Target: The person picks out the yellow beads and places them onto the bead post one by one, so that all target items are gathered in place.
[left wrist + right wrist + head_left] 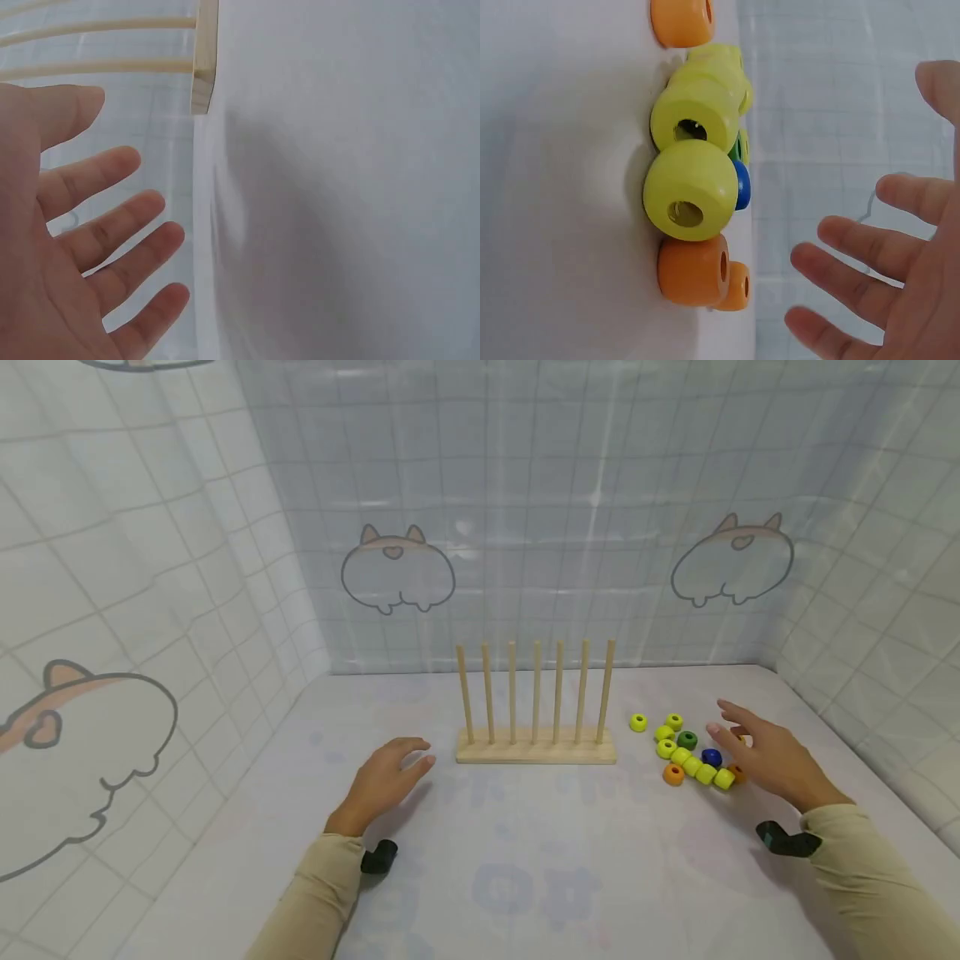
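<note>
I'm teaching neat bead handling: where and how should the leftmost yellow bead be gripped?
Pinch the leftmost yellow bead by opposite points of its round side wall, probably from above with the right hand. It stands apart, leaving room for fingers, and its hole shows on top, so a side pinch should keep that open.

Tabletop (450,835): whitish, marked with faint bluish prints.
Wooden peg rack (536,714): stood toward the back, seven pegs held upright.
Yellow beads (692,767): gathered right of the rack, several lined up in a row.
Green bead (687,740), blue bead (712,758): set behind that row.
Orange beads (673,775): placed near it.
</note>
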The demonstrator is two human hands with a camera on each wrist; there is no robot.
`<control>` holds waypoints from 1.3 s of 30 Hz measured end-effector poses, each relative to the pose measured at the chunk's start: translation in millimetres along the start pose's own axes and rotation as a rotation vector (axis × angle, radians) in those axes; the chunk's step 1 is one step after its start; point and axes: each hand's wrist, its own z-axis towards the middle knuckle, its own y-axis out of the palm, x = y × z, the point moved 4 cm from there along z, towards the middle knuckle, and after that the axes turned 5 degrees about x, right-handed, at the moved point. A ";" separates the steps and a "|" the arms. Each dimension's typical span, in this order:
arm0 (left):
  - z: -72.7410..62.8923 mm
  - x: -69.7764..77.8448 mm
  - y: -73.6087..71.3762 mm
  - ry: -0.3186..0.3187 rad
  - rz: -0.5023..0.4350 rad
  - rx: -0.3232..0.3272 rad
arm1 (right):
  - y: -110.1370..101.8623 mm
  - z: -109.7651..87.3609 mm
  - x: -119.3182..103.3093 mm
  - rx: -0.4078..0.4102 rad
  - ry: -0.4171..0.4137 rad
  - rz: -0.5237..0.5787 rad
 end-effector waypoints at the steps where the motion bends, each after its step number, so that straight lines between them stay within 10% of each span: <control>1: 0.7 0.0 1.3 -0.016 -0.017 -0.001 | 0.3 -1.0 0.3 0.012 0.004 0.029; 13: 16.0 10.8 15.8 -0.117 -0.128 -0.008 | 5.9 -11.5 9.7 0.143 0.122 0.265; 27: 33.3 16.1 34.8 -0.248 -0.267 0.012 | 11.2 -23.4 25.0 0.199 0.156 0.286; 39: 37.7 17.2 47.1 -0.243 -0.302 -0.013 | 17.0 -36.5 28.5 0.237 0.159 0.293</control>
